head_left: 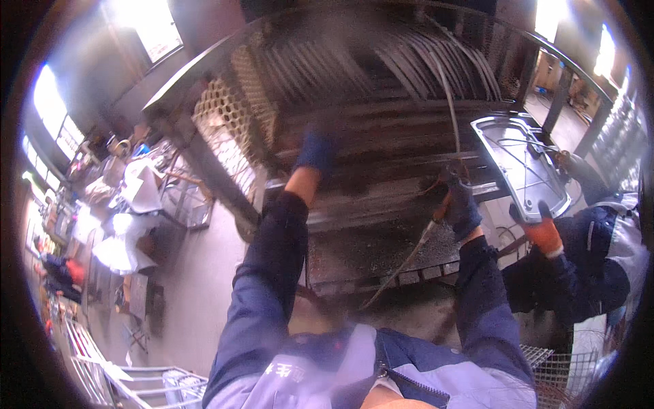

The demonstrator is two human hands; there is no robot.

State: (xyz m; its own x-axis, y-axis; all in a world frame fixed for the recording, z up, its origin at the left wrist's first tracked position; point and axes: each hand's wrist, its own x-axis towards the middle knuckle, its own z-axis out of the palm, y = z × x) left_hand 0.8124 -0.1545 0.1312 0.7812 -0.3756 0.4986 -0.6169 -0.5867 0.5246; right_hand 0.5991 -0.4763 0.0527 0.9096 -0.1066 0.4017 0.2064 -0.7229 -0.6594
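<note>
My left hand (315,151), in a blue glove, reaches out over the dark slatted workbench (368,177). It is blurred, and its fingers and anything in them cannot be made out. To the right, my right hand (463,208) in a dark blue glove is closed round a hand tool (441,206) with an orange-brown grip. From the tool's lower end a thin hose (407,262) trails down toward me. Its front end is too dark and blurred to tell its exact kind. Another pale hose (447,95) hangs down from above near this hand.
At right a co-worker's orange-and-dark gloved hand (543,235) holds a shiny shallow metal pan-like part (524,167), close to my right hand. A metal frame post (211,167) and honeycomb panel (235,102) stand left of the bench. Cluttered tables (146,198) lie farther left; a white rack (136,382) is lower left.
</note>
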